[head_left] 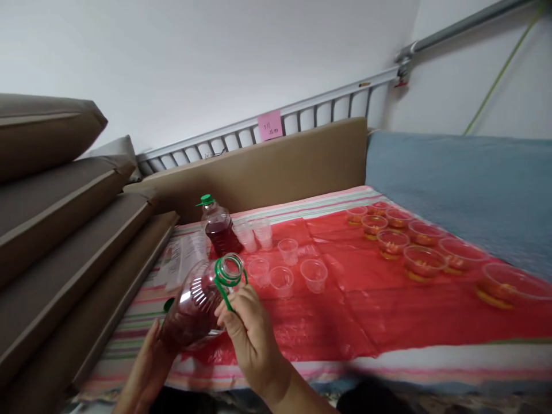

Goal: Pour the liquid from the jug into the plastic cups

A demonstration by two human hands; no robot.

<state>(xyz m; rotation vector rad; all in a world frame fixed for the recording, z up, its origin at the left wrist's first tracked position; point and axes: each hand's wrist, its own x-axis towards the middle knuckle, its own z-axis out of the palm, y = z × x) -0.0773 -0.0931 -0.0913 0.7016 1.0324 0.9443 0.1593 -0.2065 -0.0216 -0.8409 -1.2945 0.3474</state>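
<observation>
A large clear plastic bottle [194, 310] with dark red liquid is tilted, its uncapped mouth pointing up and to the right. Its green carry handle is gripped by my right hand [254, 339], fingers wrapped round it. Beneath the bottle's lower side, my left hand [153, 359] supports the base; its fingers are partly hidden behind the bottle. Just beyond the mouth stand several clear plastic cups, among them a nearer cup [282, 280] and a right-hand cup [314, 275]. A green cap [169, 305] lies left of the bottle.
A second bottle [219, 230] of red liquid, green-capped, stands behind, beside stacked cups [261, 233]. Several round containers [426, 261] with yellowish contents line the right of the red plastic sheet [345, 310]. Cushions [64, 230] are piled at left; a radiator [302, 118] runs behind.
</observation>
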